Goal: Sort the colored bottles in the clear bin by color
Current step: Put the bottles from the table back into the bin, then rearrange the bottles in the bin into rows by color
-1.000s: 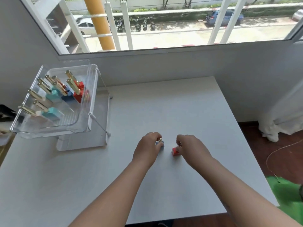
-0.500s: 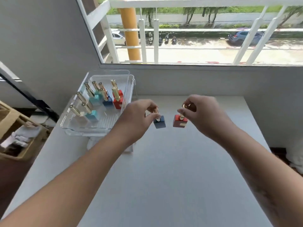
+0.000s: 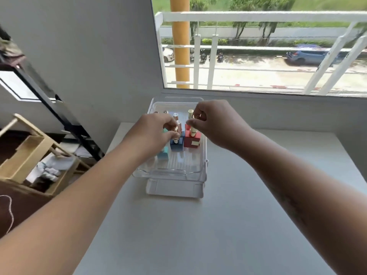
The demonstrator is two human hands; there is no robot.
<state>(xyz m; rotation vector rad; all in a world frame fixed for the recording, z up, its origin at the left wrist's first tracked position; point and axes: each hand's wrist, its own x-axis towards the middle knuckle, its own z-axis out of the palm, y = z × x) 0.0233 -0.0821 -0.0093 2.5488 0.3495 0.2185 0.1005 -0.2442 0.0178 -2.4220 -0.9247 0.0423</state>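
A clear bin (image 3: pixel 204 153) stands at the far left of the white table (image 3: pixel 228 215), raised on a white stand (image 3: pixel 174 189). My left hand (image 3: pixel 153 133) pinches the gold cap of a blue bottle (image 3: pixel 176 145) inside the bin. My right hand (image 3: pixel 214 122) grips the gold cap of a red bottle (image 3: pixel 191 141) just right of the blue one. A teal bottle (image 3: pixel 163 154) stands in front of my left hand. Other gold-capped bottles (image 3: pixel 175 116) stand behind, partly hidden by my hands.
A grey wall and a wide window with a white railing run along the table's far side. Left of the table, a wooden shelf (image 3: pixel 29 155) holds small items, and a black frame (image 3: pixel 65 124) leans beside it.
Both hands lifted the blue and red bottles off the table, carried them left and lowered them into the clear bin. The view has turned left with them.
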